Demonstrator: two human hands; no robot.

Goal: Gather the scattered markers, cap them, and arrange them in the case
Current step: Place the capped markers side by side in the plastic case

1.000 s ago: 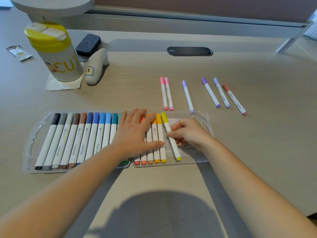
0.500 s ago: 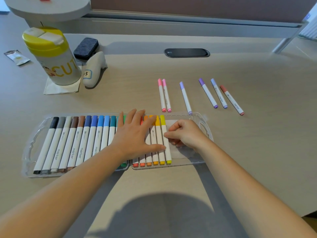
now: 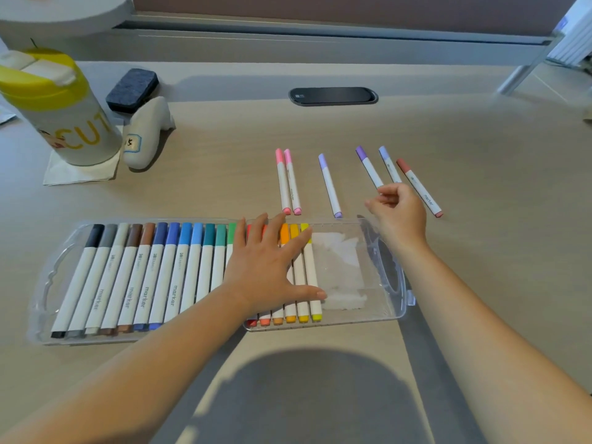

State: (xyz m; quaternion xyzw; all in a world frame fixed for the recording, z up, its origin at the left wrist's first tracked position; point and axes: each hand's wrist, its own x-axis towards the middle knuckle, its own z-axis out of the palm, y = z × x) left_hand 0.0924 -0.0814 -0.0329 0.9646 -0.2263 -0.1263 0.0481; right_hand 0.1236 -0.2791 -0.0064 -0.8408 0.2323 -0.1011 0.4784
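A clear plastic case (image 3: 389,277) lies open on the desk with a row of several capped markers, from black at the left to the yellow marker (image 3: 310,274) at the right. My left hand (image 3: 267,267) rests flat on the red and orange ones, fingers spread. Beyond the case lie loose capped markers: two pink markers (image 3: 287,182), a lilac marker (image 3: 330,187), a purple marker (image 3: 369,166), a pale blue marker (image 3: 389,165) and a brownish-red marker (image 3: 419,187). My right hand (image 3: 398,213) hovers over the case's far right corner, fingers loosely curled, holding nothing, its fingertips near the purple marker's lower end.
A yellow-lidded tumbler (image 3: 61,104) stands on a napkin at the far left. Beside it are a white figurine (image 3: 145,136) and a dark eraser block (image 3: 132,89). A black cable grommet (image 3: 333,96) sits at the desk's back. The case's right part holds only white paper.
My right hand let go of the yellow marker, now lying straight in the row, and moved up and right toward the loose purple markers. The left hand stayed on the row.
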